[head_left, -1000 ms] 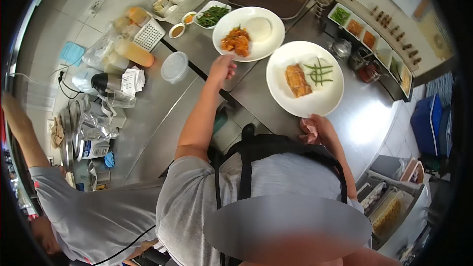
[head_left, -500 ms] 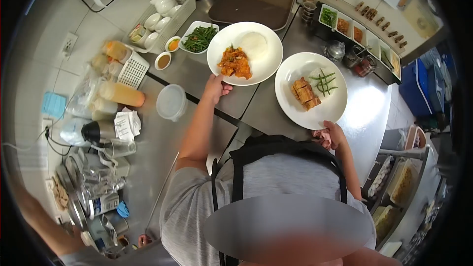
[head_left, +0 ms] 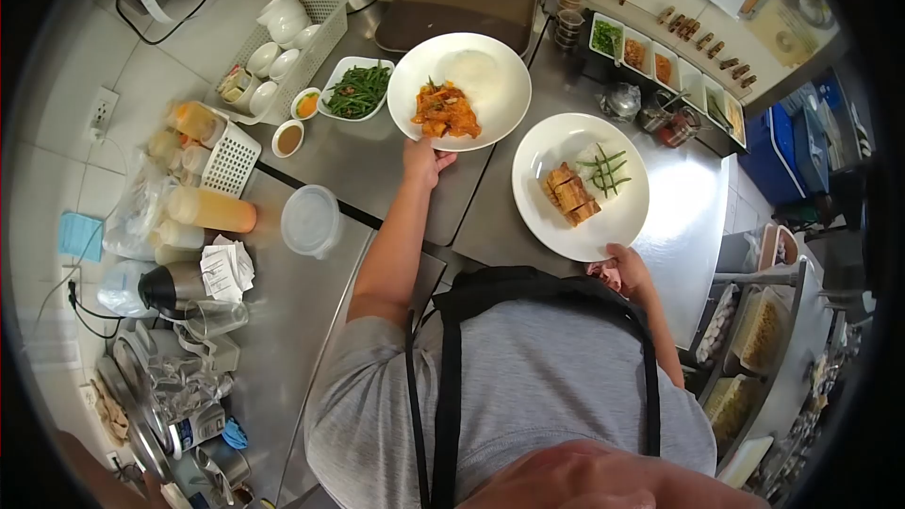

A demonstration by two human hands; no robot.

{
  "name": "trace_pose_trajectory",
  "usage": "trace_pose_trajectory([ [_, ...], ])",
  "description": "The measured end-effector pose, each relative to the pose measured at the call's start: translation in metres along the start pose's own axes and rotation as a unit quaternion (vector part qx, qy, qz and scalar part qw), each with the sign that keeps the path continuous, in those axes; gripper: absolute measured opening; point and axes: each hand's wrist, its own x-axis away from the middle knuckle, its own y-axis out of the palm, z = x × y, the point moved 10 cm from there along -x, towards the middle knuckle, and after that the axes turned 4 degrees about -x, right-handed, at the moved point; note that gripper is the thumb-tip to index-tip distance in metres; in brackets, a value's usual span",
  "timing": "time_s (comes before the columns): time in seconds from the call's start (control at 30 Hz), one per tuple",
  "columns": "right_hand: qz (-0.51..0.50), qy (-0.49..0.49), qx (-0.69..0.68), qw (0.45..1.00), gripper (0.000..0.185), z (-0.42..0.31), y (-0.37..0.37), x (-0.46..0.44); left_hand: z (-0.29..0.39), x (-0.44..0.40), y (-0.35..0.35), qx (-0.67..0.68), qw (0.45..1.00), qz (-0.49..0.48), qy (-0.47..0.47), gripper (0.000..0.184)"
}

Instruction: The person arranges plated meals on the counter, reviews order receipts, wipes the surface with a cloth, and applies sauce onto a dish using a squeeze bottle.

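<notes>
The left hand (head_left: 426, 164) is closed on the near rim of the saucy plate (head_left: 504, 113), which reaches forward from it. The right hand (head_left: 632, 271) grips the near rim of the meat plate (head_left: 617, 217), ahead and to its left (a pink cloth (head_left: 603, 273) is bunched there). Both undersides are hidden, so contact there is uncertain.

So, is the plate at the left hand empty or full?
Partly full: the plate bears orange saucy food and a white mound, with its rim bare.
</notes>
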Motion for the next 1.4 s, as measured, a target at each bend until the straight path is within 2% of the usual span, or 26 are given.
trace_pose_trajectory([
  [0.2,-0.005,-0.025,-0.008,1.0,0.031,-0.008,0.006,0.003,0.002,0.003,-0.006,-0.02,0.999,-0.029,0.001,0.028],
  [0.4,0.028,0.015,0.037,0.999,0.03,-0.012,0.003,0.011,0.002,0.007,-0.008,0.006,0.999,-0.049,-0.007,0.032],
  [0.5,0.05,0.012,0.081,0.995,0.027,0.001,-0.016,0.002,-0.001,0.02,-0.021,-0.102,0.992,-0.031,-0.065,0.032],
  [0.53,0.043,-0.003,0.069,0.997,0.026,0.003,-0.016,0.0,0.024,0.016,-0.04,-0.184,0.979,0.033,0.08,0.033],
  [0.57,0.036,-0.017,0.057,0.998,0.025,0.004,-0.014,-0.002,0.045,0.018,-0.06,-0.262,0.934,0.098,0.221,0.034],
  [0.6,0.029,-0.028,0.045,0.998,0.024,0.004,-0.012,-0.003,0.064,0.033,-0.075,-0.335,0.86,0.159,0.351,0.035],
  [0.67,0.013,-0.041,0.007,0.999,0.024,0.005,-0.006,-0.005,0.096,0.077,-0.105,-0.477,0.724,0.295,0.401,0.035],
  [0.73,0.002,-0.054,0.004,0.999,0.024,-0.001,0.0,-0.007,0.093,0.09,-0.139,-0.585,0.65,0.333,0.352,0.039],
  [0.83,-0.02,-0.063,0.043,0.997,0.025,-0.017,0.026,0.0,0.079,0.123,-0.177,-0.662,0.601,0.382,0.235,0.036],
  [0.93,-0.055,-0.079,0.075,0.993,0.025,-0.047,0.079,0.012,0.059,0.139,-0.214,-0.658,0.608,0.387,0.217,0.036],
  [1.03,-0.086,-0.046,0.13,0.987,0.024,-0.043,0.111,-0.011,0.052,0.158,-0.242,-0.65,0.62,0.406,0.167,0.033],
  [1.1,-0.109,-0.072,0.128,0.983,0.024,-0.032,0.132,-0.041,0.049,0.172,-0.258,-0.648,0.618,0.42,0.145,0.031],
  [1.13,-0.146,-0.051,0.099,0.983,0.026,-0.028,0.156,-0.042,0.048,0.179,-0.266,-0.648,0.617,0.427,0.133,0.03],
  [1.23,-0.207,-0.008,0.118,0.971,0.027,-0.017,0.217,-0.044,0.041,0.194,-0.286,-0.635,0.623,0.44,0.123,0.029],
  [1.33,-0.261,0.005,0.114,0.958,0.028,0.002,0.258,-0.063,0.037,0.199,-0.307,-0.604,0.655,0.434,0.136,0.033],
  [1.4,-0.254,-0.002,0.122,0.959,0.029,0.009,0.277,-0.073,0.046,0.201,-0.319,-0.561,0.676,0.445,0.174,0.035],
])
